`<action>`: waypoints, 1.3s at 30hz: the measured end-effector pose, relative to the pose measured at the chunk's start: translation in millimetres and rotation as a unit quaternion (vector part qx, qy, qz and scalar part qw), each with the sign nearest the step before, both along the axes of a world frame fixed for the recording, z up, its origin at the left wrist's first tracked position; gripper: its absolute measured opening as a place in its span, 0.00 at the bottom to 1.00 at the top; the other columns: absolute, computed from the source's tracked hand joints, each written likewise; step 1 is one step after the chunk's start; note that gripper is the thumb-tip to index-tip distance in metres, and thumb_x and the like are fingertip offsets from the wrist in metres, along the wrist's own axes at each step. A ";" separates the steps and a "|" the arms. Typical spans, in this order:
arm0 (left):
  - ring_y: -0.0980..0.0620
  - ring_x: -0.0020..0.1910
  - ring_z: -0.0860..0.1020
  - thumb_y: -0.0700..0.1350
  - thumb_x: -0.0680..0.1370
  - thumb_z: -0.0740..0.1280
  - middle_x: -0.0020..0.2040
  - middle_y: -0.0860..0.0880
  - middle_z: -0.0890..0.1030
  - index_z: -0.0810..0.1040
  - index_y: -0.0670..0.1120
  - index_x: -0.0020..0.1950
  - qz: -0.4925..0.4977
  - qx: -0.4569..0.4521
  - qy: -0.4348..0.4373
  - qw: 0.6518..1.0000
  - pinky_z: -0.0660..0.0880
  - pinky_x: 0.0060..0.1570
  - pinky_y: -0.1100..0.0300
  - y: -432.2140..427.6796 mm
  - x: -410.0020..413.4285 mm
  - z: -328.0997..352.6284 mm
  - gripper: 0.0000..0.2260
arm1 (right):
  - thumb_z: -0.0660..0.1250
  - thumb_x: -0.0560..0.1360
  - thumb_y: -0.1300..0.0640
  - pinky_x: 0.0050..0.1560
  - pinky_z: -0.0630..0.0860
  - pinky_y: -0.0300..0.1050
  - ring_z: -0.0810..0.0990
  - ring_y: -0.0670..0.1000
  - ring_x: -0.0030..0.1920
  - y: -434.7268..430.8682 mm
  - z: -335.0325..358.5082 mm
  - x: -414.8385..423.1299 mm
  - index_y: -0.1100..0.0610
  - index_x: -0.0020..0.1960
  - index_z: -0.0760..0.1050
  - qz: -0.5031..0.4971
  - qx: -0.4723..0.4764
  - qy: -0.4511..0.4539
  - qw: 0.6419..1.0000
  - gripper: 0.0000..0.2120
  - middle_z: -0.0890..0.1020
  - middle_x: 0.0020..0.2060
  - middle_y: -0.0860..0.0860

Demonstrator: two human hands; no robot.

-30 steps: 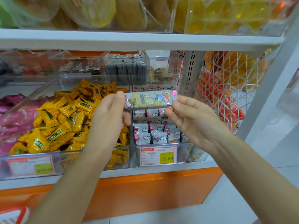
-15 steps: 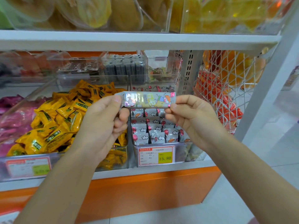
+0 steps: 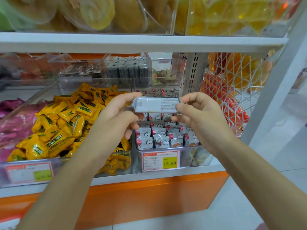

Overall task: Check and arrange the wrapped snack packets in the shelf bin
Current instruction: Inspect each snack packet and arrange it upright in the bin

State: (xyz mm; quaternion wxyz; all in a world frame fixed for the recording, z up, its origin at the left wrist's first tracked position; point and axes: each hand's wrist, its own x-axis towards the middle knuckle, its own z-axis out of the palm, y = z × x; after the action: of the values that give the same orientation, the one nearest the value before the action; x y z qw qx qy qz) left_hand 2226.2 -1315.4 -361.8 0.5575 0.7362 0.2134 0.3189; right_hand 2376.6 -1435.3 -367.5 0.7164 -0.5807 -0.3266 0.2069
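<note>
Your left hand (image 3: 116, 117) and right hand (image 3: 197, 117) each pinch an end of one snack packet (image 3: 156, 105) (printed back facing you) above the clear bin (image 3: 186, 156).

The held packet (image 3: 156, 105) shows a pale grey-white side with fine dark print. The bin packets (image 3: 160, 140) are silvery with red balloons and white clouds (neighbouring packets (image 3: 66, 123): yellow, green-black labels).

This is a shop: white shelves (image 3: 142, 43) carry clear bins (image 3: 196, 156) full of wrapped snacks (image 3: 66, 123), and price labels (image 3: 160, 161), one showing 15.80, sit on the bin fronts.
</note>
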 end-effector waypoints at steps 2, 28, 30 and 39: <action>0.57 0.31 0.74 0.43 0.78 0.61 0.41 0.44 0.79 0.75 0.58 0.58 0.018 0.030 -0.003 0.999 0.70 0.27 0.64 -1.3 -0.6 -0.2 0.13 | 0.66 0.74 0.69 0.51 0.79 0.50 0.84 0.53 0.40 -0.2 -0.3 -1.7 0.55 0.45 0.74 -0.002 -0.005 -0.055 0.998 0.09 0.80 0.50 0.56; 0.44 0.33 0.74 0.53 0.71 0.61 0.33 0.42 0.75 0.71 0.43 0.34 0.125 0.200 0.034 0.971 0.74 0.34 0.49 -14.1 -2.2 1.4 0.14 | 0.70 0.71 0.61 0.40 0.74 0.34 0.76 0.43 0.37 2.6 0.7 -21.1 0.55 0.36 0.77 -0.093 -0.013 -0.230 0.969 0.06 0.79 0.34 0.47; 0.47 0.30 0.74 0.54 0.72 0.60 0.32 0.43 0.75 0.71 0.42 0.34 0.128 0.201 0.037 0.970 0.72 0.31 0.54 -12.1 -2.1 0.6 0.15 | 0.70 0.72 0.61 0.41 0.75 0.34 0.77 0.44 0.38 3.0 0.2 -22.1 0.54 0.37 0.78 -0.091 -0.015 -0.229 0.969 0.06 0.80 0.35 0.46; 0.58 0.22 0.72 0.55 0.78 0.59 0.26 0.52 0.77 0.76 0.44 0.38 0.140 0.086 0.003 0.986 0.69 0.26 0.66 3.1 3.7 -4.6 0.18 | 0.71 0.71 0.66 0.45 0.79 0.37 0.82 0.44 0.46 -0.4 3.7 -9.9 0.49 0.57 0.77 0.039 -0.004 -0.182 0.983 0.19 0.83 0.50 0.46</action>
State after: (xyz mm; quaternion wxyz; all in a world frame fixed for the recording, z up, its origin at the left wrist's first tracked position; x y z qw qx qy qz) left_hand 2229.8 -1312.3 -366.3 0.4416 0.7451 0.2874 0.4088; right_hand 2366.7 -1435.7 -363.9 0.6339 -0.5984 -0.4731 0.1275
